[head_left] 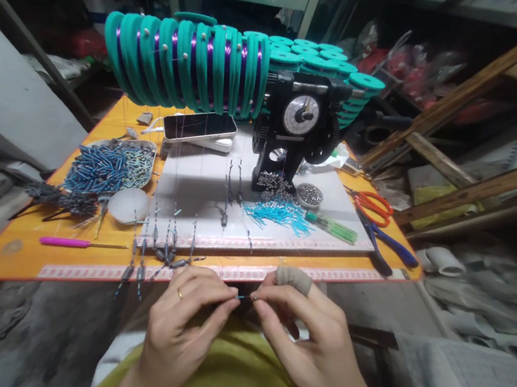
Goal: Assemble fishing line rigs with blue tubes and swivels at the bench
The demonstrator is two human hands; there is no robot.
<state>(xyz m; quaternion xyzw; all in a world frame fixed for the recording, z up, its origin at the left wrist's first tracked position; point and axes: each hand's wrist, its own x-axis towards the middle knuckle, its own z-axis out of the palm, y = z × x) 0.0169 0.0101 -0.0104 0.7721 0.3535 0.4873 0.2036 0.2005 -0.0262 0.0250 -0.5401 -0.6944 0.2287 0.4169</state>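
Observation:
My left hand (189,318), with a ring on one finger, pinches one end of a thin blue tube (243,297) in front of the table edge. At the tube's other end, my right hand (313,321) closes thumb and forefinger on a small metal piece (253,297), its kind too small to tell. A beige wrap (293,279) covers one right finger. Beyond the hands, a heap of similar blue tubes (279,215) lies on the white board (200,233) beside small silver metal pieces (276,186). Grey weights on lines (167,254) hang near my left hand.
Teal foam spools (184,66) wound with purple line sit on a black winding stand (279,139) with a dial. Around the board are a phone (200,126), a tray of dark blue pieces (100,166), a pink-handled hook (83,244), orange-handled scissors (373,207) and blue-handled pliers (389,244).

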